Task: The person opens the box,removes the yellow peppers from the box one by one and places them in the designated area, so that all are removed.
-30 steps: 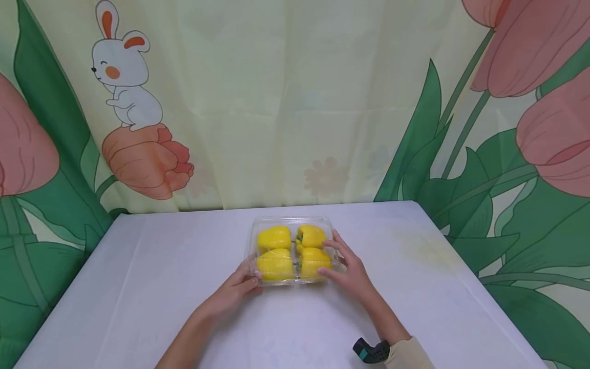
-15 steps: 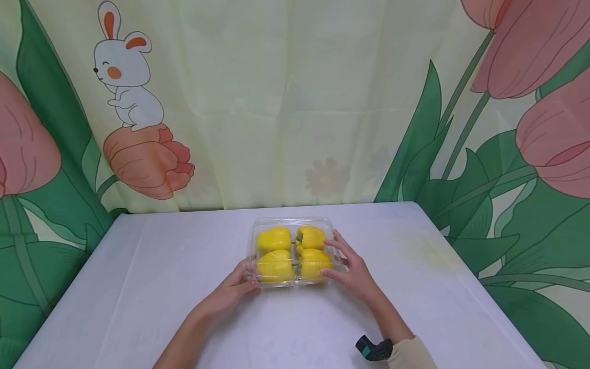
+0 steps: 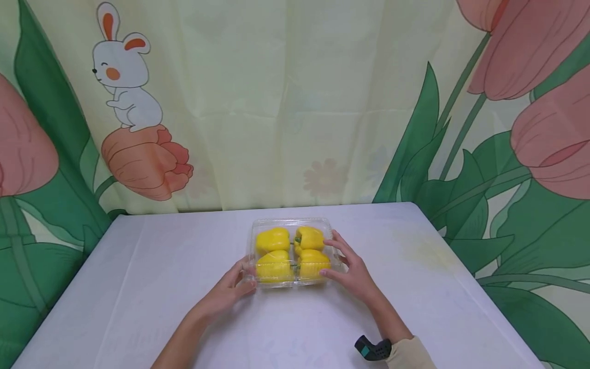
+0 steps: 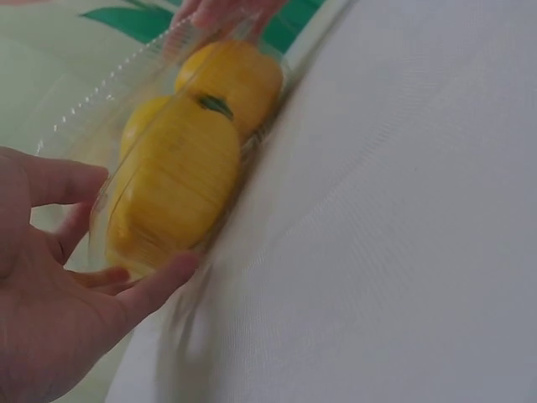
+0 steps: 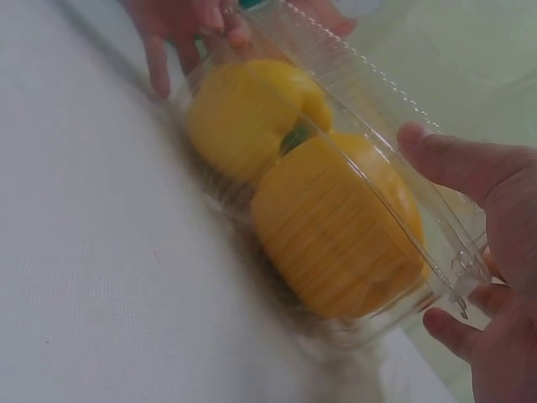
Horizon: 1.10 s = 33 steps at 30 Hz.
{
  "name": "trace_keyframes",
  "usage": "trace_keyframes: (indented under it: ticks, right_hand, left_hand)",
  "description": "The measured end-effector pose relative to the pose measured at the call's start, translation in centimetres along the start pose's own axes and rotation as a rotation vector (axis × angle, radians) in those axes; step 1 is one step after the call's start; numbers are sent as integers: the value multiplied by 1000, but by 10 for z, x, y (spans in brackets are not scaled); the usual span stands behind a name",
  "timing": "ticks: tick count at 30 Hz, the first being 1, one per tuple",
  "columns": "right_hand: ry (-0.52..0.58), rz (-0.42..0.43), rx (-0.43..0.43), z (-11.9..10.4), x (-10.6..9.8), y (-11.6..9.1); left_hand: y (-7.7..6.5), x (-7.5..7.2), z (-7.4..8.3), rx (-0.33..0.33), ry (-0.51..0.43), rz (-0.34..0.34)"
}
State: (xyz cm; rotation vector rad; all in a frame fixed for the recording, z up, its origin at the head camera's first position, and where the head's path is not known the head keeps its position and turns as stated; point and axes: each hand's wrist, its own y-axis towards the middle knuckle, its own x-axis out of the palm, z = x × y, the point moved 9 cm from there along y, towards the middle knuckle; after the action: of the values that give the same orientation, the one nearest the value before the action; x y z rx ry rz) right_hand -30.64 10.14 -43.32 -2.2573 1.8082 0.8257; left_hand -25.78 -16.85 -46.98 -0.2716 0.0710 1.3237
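Note:
A clear plastic clamshell box (image 3: 292, 222) sits on the white-covered table, with several yellow bell peppers (image 3: 273, 241) in two rows inside it. My left hand (image 3: 229, 288) holds its left end near the front corner. In the left wrist view, thumb and fingers of the left hand (image 4: 63, 277) curve round that end. On the opposite side, my right hand (image 3: 354, 270) grips the box. The right wrist view has the right thumb over the ridged lid edge and the other fingers (image 5: 457, 336) at the end wall. Green stems (image 5: 295, 136) show between peppers.
A white cloth (image 3: 152, 287) covers the table. Behind it hangs a curtain (image 3: 286, 113) printed with tulips and a rabbit. A black device (image 3: 373, 349) is on the right wrist, beside a beige sleeve (image 3: 410, 354).
My left hand has shifted slightly left, its thumb drawing back from the box's front corner. The right hand and the box look almost the same.

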Motion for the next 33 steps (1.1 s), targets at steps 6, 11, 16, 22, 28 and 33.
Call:
trace_keyframes:
  ticks: [6,11,16,22,28,33]
  right_hand:
    - [10,11,5,-1,-2,-1]
    - [37,27,-6,-2,-6,0]
    - [113,57,-1,-1,-11,0]
    - [134,68,1,-3,-12,0]
    - [124,63,-1,-4,-11,1]
    - [109,54,24,-3,-9,1]
  left_hand:
    - [1,-3,2,-7,22,30]
    - [1,-3,3,19,-6,38]
    - [1,-2,5,50,-20,34]
    - [2,-1,5,55,-22,28]
    - [2,0,3,21,1,20]
    - [2,1,0,-8,10,-5]
